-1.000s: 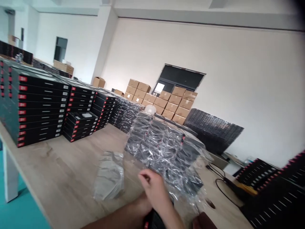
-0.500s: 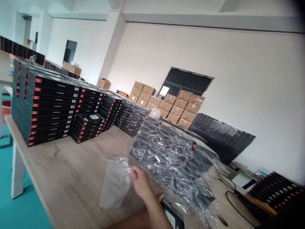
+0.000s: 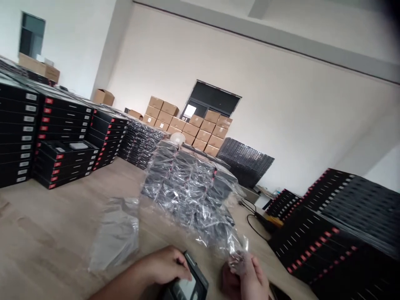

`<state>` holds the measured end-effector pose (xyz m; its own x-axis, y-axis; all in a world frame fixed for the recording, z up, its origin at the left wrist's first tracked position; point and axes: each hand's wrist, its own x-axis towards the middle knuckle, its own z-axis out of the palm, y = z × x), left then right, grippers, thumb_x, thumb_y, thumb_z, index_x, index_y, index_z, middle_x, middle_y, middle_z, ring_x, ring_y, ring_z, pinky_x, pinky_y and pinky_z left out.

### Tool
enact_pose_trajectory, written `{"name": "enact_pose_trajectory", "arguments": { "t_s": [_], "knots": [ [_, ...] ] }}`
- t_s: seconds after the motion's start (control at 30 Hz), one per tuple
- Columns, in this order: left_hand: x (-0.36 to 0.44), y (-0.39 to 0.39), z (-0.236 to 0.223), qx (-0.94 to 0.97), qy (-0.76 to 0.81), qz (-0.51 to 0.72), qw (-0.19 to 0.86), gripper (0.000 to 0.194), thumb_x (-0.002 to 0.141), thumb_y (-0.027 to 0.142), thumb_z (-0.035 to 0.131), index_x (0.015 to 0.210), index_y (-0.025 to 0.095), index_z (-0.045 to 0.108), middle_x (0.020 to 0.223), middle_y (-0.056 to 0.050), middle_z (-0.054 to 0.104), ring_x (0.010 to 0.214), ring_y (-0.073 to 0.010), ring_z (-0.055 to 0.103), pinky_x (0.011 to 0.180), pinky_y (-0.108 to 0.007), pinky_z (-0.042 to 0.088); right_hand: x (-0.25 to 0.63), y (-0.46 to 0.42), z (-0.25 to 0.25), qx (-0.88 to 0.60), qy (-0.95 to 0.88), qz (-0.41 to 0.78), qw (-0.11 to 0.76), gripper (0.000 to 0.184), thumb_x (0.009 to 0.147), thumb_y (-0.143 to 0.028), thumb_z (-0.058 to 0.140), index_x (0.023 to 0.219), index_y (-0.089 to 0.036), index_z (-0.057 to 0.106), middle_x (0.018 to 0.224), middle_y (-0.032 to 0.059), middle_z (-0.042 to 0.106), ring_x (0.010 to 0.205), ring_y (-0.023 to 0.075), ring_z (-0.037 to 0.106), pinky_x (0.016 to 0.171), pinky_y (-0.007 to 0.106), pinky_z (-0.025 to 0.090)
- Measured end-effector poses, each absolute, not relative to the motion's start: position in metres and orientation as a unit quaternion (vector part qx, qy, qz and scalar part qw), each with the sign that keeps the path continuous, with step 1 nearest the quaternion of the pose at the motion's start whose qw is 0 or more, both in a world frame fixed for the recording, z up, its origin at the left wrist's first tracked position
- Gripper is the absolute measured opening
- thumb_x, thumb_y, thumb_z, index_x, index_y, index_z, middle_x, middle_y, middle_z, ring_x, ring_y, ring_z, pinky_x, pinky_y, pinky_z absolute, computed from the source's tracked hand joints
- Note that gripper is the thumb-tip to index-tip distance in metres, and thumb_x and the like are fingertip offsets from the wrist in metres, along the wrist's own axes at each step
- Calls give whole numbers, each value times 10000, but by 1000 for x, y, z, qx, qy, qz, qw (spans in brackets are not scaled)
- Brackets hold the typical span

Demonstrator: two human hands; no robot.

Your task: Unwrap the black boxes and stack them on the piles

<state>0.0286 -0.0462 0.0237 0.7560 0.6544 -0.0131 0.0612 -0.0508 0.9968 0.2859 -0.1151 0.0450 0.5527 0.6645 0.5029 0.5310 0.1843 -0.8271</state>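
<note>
My left hand (image 3: 167,264) is curled over a small open black box (image 3: 200,277) at the bottom of the view, its fingers gripping the box over a white item (image 3: 187,285) inside. To the right of it, my right hand (image 3: 251,277) is closed on a crumpled piece of clear plastic film (image 3: 236,261). A flat clear plastic bag (image 3: 115,235) lies on the table to the left of my left hand. Just beyond both hands stands a stack of dark boxes in shiny clear wrap (image 3: 190,187). The box's lower part is cut off by the frame edge.
Stacks of black boxes with red labels (image 3: 67,112) stand at the left of the wooden table (image 3: 62,216). More black boxes (image 3: 312,237) fill the right side. Black cables (image 3: 250,216) lie near them. Brown cartons (image 3: 203,129) are piled by the far wall.
My right hand has let go of the plastic bag at the left and moved right, where it now grips crumpled film. The view has swung right, bringing my left hand into fuller sight.
</note>
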Motion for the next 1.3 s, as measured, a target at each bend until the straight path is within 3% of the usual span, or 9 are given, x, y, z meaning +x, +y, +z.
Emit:
{"name": "enact_pose_trajectory", "arguments": {
  "t_s": [0.13, 0.23, 0.3, 0.4, 0.5, 0.67, 0.87, 1.07, 1.3],
  "knots": [
    [15, -40, 29, 689, 279, 235, 627, 616, 752, 717, 479, 759, 165, 752, 631, -14, 570, 558, -130, 429, 549, -247, 298, 252, -116, 63, -634, -641, 1, 433, 332, 885, -490, 438, 743, -221, 571, 694, 29, 624, 662, 190, 599, 663, 303, 486],
    [11, -36, 32, 657, 320, 234, 641, 743, 735, 796, 391, 749, 141, 741, 578, -17, 534, 516, -131, 419, 503, -246, 271, 218, -115, 69, -603, -734, -46, 307, 299, 934, -389, 375, 756, -232, 556, 750, 31, 592, 683, 179, 582, 652, 289, 463],
    [10, -35, 32, 653, 322, 236, 644, 684, 728, 758, 456, 721, 130, 729, 550, -6, 517, 510, -127, 415, 502, -243, 264, 200, -115, 67, -592, -764, -62, 247, 280, 950, -313, 337, 788, -235, 551, 814, 38, 585, 712, 174, 592, 656, 285, 460],
    [11, -32, 28, 668, 301, 246, 634, 400, 630, 533, 695, 646, 133, 698, 545, 24, 518, 535, -115, 413, 531, -237, 274, 187, -114, 61, -597, -775, -84, 190, 262, 946, -252, 334, 802, -238, 552, 851, 34, 584, 733, 173, 605, 659, 283, 462],
    [14, -29, 21, 667, 305, 247, 634, 244, 562, 359, 732, 654, 137, 694, 551, 43, 521, 549, -106, 403, 551, -231, 286, 188, -113, 57, -614, -755, -112, 202, 207, 934, -278, 385, 845, -241, 568, 865, 36, 600, 777, 192, 617, 657, 288, 471],
    [17, -23, 15, 646, 339, 298, 615, 259, 596, 379, 696, 634, 124, 678, 512, 48, 469, 534, -100, 370, 529, -229, 250, 188, -112, 59, -597, -730, -126, 308, 143, 901, -326, 475, 900, -231, 582, 889, 52, 624, 862, 214, 608, 760, 320, 471],
    [22, -19, 7, 631, 338, 353, 602, 379, 628, 493, 679, 594, 117, 638, 520, 36, 485, 517, -100, 395, 517, -226, 275, 172, -111, 50, -631, -740, -11, 233, 73, 805, -316, 609, 796, -244, 618, 727, -16, 637, 682, 175, 604, 624, 260, 439],
    [22, -15, 3, 621, 342, 388, 589, 415, 644, 524, 671, 584, 116, 617, 540, 21, 514, 531, -107, 429, 533, -229, 307, 172, -107, 47, -630, -733, 7, 258, 188, 845, -288, 526, 696, -224, 621, 722, 0, 644, 655, 156, 601, 595, 235, 415],
    [19, -17, 7, 604, 352, 357, 620, 337, 489, 365, 791, 668, 116, 651, 588, 19, 582, 566, -126, 490, 573, -238, 348, 174, -104, 43, -624, -707, 57, 327, 251, 858, -336, 537, 661, -217, 639, 653, -10, 647, 610, 148, 598, 578, 219, 419]
  ]
}}
